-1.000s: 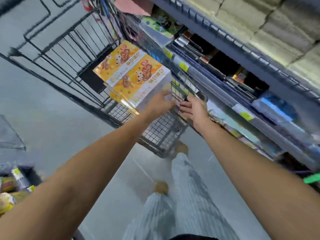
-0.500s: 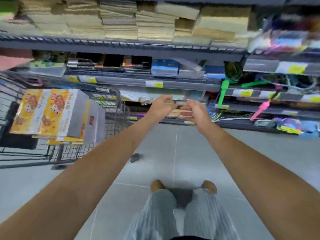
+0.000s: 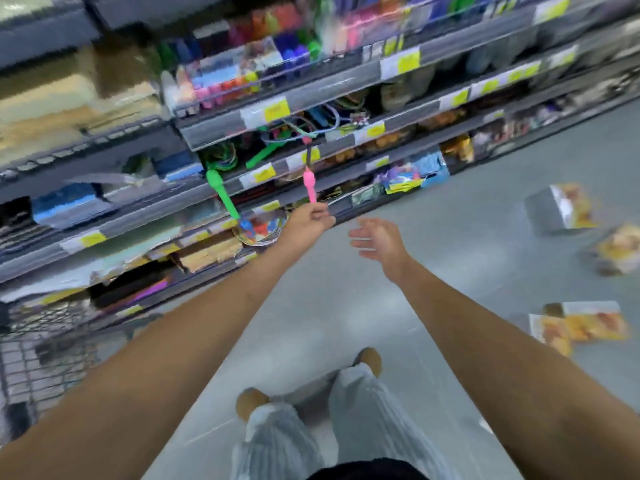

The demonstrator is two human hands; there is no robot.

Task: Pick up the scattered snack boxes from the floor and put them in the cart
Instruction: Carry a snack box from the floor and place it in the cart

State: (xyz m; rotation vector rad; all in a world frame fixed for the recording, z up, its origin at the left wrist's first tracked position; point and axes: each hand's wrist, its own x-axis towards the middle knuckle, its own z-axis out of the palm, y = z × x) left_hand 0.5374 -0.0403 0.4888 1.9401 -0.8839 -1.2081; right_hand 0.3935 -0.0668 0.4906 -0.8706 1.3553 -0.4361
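Several yellow-orange snack boxes lie on the grey floor at the right: one upright box farthest away, one at the right edge, and a flat pair nearest me. The wire cart shows only at the lower left edge. Both arms reach forward over the floor. My left hand hangs loosely curled and holds nothing. My right hand is spread with relaxed fingers, empty, well left of the boxes. The picture is blurred by motion.
Store shelves full of goods run across the left and top, with a green and a pink handle hanging off them. My legs and brown shoes stand on the open floor below the hands.
The view has swung right: the cart with its boxes slid from the middle to the far left edge, and the boxes on the floor came into sight. Both hands left the cart empty.
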